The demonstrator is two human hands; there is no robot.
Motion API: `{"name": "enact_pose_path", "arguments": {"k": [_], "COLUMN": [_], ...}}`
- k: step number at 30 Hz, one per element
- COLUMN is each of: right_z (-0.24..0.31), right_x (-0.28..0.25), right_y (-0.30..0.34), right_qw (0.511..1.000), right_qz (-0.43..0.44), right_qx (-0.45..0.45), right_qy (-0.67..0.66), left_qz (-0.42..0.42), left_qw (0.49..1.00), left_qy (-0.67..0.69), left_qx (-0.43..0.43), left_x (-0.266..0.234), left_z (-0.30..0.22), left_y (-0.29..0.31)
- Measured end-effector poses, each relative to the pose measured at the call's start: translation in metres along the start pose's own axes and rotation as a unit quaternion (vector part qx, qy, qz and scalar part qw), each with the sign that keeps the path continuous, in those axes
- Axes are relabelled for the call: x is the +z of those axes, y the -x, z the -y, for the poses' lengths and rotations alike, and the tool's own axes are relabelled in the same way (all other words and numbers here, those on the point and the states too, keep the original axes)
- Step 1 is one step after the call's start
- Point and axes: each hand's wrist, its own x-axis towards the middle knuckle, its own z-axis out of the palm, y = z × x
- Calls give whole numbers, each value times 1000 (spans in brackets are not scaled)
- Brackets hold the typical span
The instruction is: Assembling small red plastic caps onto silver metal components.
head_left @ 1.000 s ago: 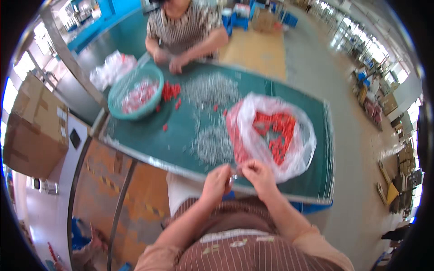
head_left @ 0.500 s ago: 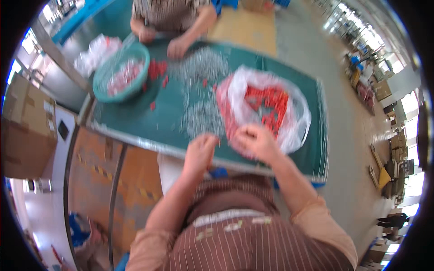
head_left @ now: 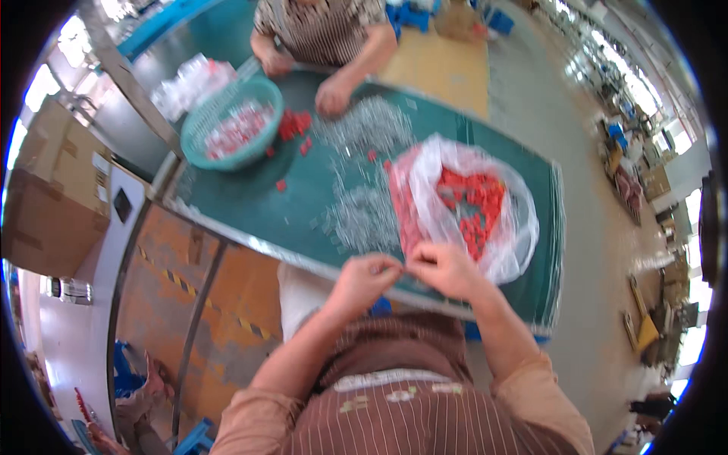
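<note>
Left hand (head_left: 362, 274) and right hand (head_left: 447, 267) met at lower centre, fingers pinching a small part, too blurred to identify. Likely mid-assembly; next needs another piece from the grey metal bits (head_left: 362, 220) on the green desk (head_left: 250, 189).

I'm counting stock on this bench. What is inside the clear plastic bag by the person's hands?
The clear plastic bag holds a heap of small red parts, seen through its open top. Whatever lies beneath the heap or under the crumpled folds is covered.
</note>
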Motion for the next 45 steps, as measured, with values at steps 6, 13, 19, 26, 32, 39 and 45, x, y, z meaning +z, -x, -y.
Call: {"name": "enact_pose_path", "arguments": {"k": [6,13,19,26,32,39,45], "right_z": [-1,-11,-4,-16,-27,-25,-33], "right_x": [1,2,13,36,40,42,43], "right_y": [8,3,-1,2,8,6,2], "right_qw": [1000,1000,946,990,993,992,989], "right_qz": [-9,-5,-249,-133,-113,-117,-123], "right_qx": [14,2,-154,-23,-1,1,-2], "right_qy": [-1,-8,140,-27,-45,-44,-79], "left_qz": [41,22,-70,-63,-87,-63,-35], "left_qw": [998,998,989,998,994,997,996], "left_qy": [45,54,111,20,-67,-43,67], "left_qx": [-24,-30,-61,-2,10,12,-44], "left_x": [9,10,3,13,20,17,14], "left_z": [14,17,12,20,15,20,20], "left_y": [3,0,-9,-6,7,5,2]}}
